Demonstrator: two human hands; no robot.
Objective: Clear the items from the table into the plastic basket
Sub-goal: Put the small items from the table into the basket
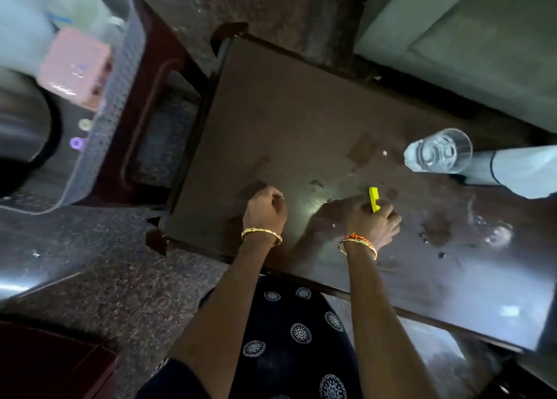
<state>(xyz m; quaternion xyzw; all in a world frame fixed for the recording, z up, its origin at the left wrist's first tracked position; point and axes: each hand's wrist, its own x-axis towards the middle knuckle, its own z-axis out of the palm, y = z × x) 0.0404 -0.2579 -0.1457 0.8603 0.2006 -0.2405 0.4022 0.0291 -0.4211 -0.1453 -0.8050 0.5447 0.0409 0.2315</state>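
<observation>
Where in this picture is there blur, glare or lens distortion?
Head view: the basket at upper left is smeared with blur; glare patches shine on the table at lower right and between the left hand and right hand; the wide lens bends the table edges; the glass stays fairly sharp.

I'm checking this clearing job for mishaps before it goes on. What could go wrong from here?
1. The clear drinking glass stands near the dark wooden table's far edge, beside a pale cylindrical bottle; a careless reach may topple either.
2. The right hand grips the small yellow plastic piece only partly, so it might slip on the way to the translucent plastic basket.
</observation>
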